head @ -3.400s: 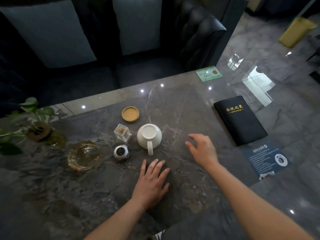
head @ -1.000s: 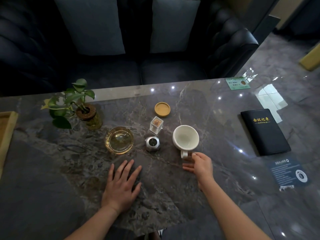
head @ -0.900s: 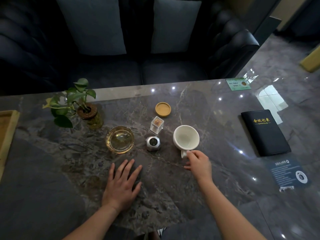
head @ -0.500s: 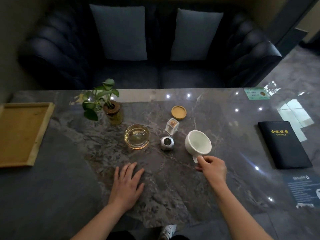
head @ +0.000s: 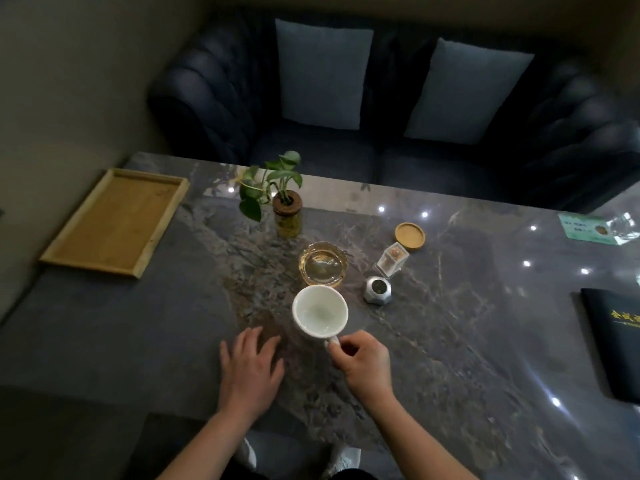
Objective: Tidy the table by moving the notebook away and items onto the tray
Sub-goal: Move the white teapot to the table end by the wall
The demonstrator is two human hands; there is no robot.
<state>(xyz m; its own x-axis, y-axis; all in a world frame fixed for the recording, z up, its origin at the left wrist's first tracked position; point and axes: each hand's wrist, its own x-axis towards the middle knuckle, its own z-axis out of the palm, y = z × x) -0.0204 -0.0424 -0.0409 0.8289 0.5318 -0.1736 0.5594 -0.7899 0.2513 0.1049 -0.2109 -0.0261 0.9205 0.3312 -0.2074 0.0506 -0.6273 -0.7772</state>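
Observation:
My right hand (head: 363, 367) grips the handle of a white mug (head: 319, 315), held just in front of the glass ashtray (head: 322, 263). My left hand (head: 251, 368) lies flat on the table with fingers spread, left of the mug. An empty wooden tray (head: 114, 221) sits at the table's far left. The black notebook (head: 614, 344) lies at the right edge, partly cut off. A round wooden coaster (head: 409, 236), a small clear box (head: 392, 260) and a silver faceted ball (head: 377, 289) stand right of the ashtray.
A potted plant in a glass jar (head: 285, 211) stands behind the ashtray, between the mug and the tray. A green card (head: 585, 228) lies at the far right. A dark sofa (head: 398, 98) with two grey cushions runs along the table's far side.
My right hand closed on the mug's handle and carried the mug left, from beside the silver ball to in front of the ashtray. The view swung left, revealing the tray.

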